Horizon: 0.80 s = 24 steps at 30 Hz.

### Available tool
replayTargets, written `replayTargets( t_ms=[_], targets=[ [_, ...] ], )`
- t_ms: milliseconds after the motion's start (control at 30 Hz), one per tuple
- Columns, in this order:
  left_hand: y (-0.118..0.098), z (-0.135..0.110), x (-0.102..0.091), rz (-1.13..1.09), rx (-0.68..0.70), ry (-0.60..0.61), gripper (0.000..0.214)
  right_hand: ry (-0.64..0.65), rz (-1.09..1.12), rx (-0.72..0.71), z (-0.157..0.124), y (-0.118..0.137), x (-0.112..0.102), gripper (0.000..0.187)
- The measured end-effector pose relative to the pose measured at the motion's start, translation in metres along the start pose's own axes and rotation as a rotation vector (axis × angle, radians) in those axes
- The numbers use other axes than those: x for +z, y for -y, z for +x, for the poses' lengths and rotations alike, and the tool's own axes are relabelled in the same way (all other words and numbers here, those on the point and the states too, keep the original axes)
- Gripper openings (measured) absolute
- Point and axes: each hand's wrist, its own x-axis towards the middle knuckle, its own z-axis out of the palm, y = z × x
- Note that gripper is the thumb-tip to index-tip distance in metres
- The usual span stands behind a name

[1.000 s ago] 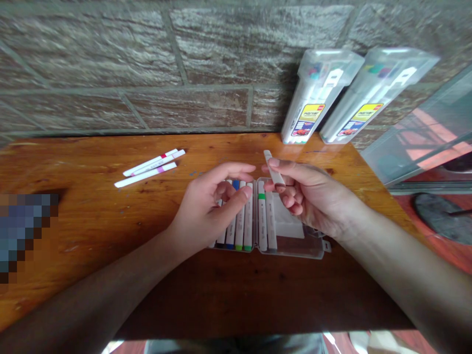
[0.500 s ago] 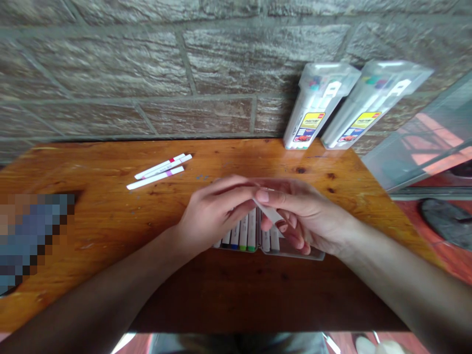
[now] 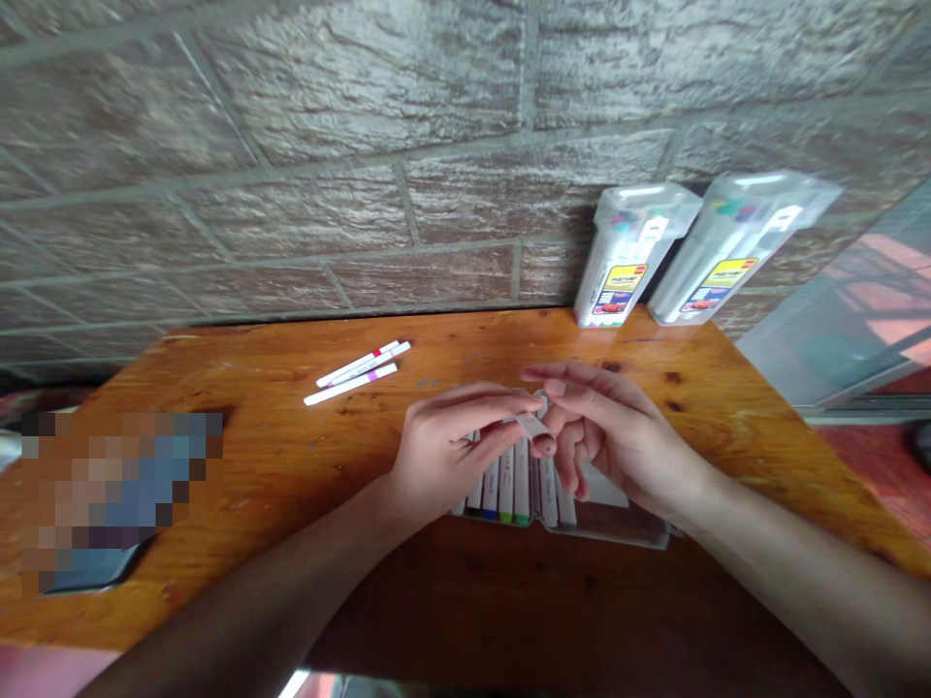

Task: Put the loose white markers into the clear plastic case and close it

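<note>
My left hand and my right hand meet over an open clear marker case on the wooden table. Both pinch a white marker between them, the left at one end and the right at the other. Several white markers with coloured caps lie in the case beneath my hands, partly hidden. Three loose white markers lie on the table to the left.
Two closed clear marker boxes with yellow labels lean against the brick wall at the back right. A blurred-out object lies at the table's left edge. A glass pane stands to the right.
My right hand brought the marker down from upright to my left hand, which closed its fingers on it. The camera tilted up, showing more wall.
</note>
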Motion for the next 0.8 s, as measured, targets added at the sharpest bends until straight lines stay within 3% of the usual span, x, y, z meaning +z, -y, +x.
replayTargets(
  t_ms=[467,800],
  targets=[
    [0.0011,-0.0024,0.0001,-0.014,0.010,0.009,0.025,0.011,0.001,0.009,-0.0016,0.0010,0.0010,0.042],
    [0.0003,-0.0021,0.0012,0.002,0.016,-0.008,0.019,-0.002,-0.004,0.019,-0.0003,0.0012,-0.0001,0.043]
  ],
)
